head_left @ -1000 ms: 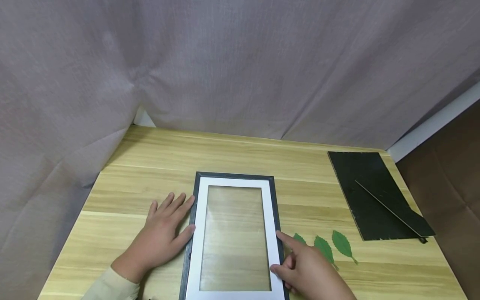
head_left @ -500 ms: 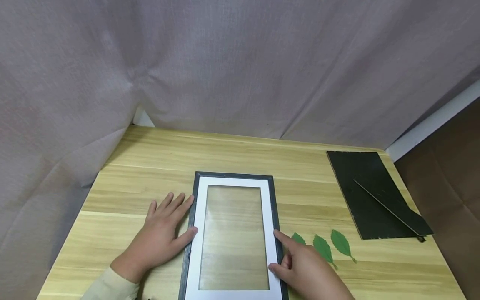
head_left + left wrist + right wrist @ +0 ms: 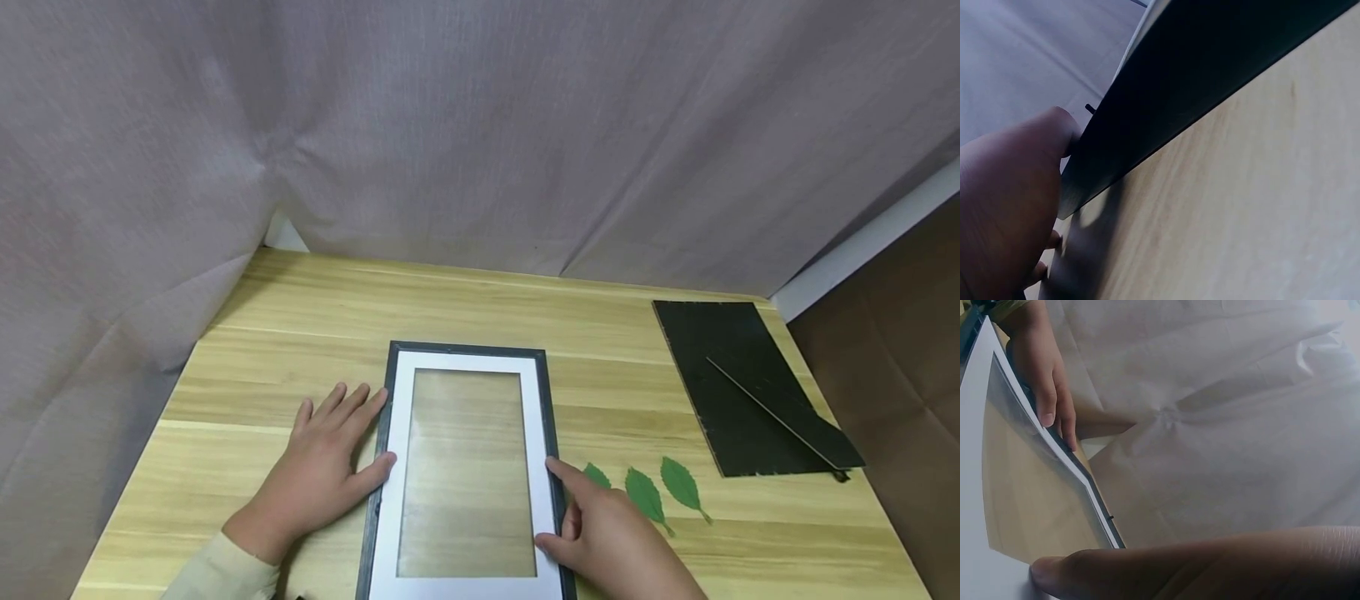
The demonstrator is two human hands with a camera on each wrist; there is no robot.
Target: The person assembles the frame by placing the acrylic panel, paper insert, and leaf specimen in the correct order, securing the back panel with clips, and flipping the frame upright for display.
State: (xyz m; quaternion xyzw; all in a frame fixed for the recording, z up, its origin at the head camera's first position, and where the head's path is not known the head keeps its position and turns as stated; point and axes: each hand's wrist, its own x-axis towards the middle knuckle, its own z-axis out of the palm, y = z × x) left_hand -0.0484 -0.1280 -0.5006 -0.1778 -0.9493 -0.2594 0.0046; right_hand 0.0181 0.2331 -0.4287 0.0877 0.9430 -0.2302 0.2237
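Observation:
A picture frame [image 3: 553, 417] with a black border and white mat [image 3: 405, 417] lies flat on the wooden table, its clear window showing wood grain. Against its left side rests my left hand [image 3: 315, 483], fingers spread and straight, the thumb tip over the border. At the right side, my right hand [image 3: 618, 542] holds the border: the index finger lies along it, the thumb is on the mat, and the other fingers curl beside it. In the right wrist view the right thumb [image 3: 1085, 569] presses the mat. Green leaves [image 3: 645, 496] lie beside the right hand, one partly hidden.
A black backing board [image 3: 720, 358] with a hinged stand leg [image 3: 817, 433] lies at the table's right edge. Grey cloth [image 3: 480, 150] hangs behind and to the left; brown cloth [image 3: 892, 350] covers the right side. A small dark thing shows at the bottom edge near the left sleeve.
My left thumb has slid slightly inward onto the frame's border. The right hand stays at the right side with barely any shift. Frame, leaves and backing board keep their places.

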